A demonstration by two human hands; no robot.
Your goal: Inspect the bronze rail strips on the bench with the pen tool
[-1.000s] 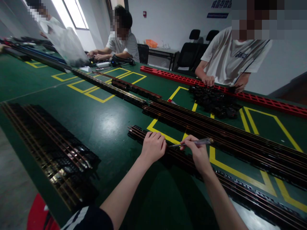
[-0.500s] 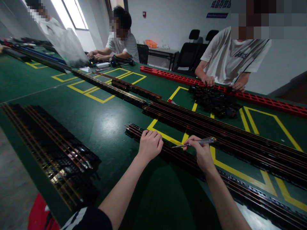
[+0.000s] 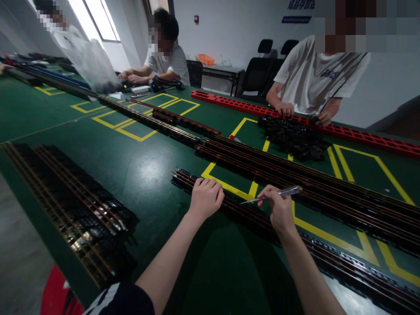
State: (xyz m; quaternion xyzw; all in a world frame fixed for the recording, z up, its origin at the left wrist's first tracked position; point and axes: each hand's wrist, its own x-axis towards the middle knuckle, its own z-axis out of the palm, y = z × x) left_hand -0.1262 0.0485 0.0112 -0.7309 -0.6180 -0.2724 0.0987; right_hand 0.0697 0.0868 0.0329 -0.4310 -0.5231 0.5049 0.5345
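In the head view, a long black strip with copper-coloured rods (image 3: pixel 182 176) lies slantwise across the green table in front of me. My left hand (image 3: pixel 206 199) is closed over this strip near its far left end, fingers curled over the edge. A slim screwdriver with a clear handle (image 3: pixel 290 190) is pinched in my right hand (image 3: pixel 278 210). Its thin tip points left, at or just above the strip, a short way right of my left hand. Whether the tip touches the strip I cannot tell.
More rod-lined black strips (image 3: pixel 295 175) run beyond my hands, and others (image 3: pixel 65 201) lie at left. A co-worker's hands (image 3: pixel 285 109) rest by a red slotted rail (image 3: pixel 229 99) and a pile of black parts (image 3: pixel 295 138). Yellow tape (image 3: pixel 337 240) marks the green table (image 3: pixel 157 262).
My right hand has shifted slightly right with the screwdriver, its tip moving a little right along the strip. My left hand has stayed in place.
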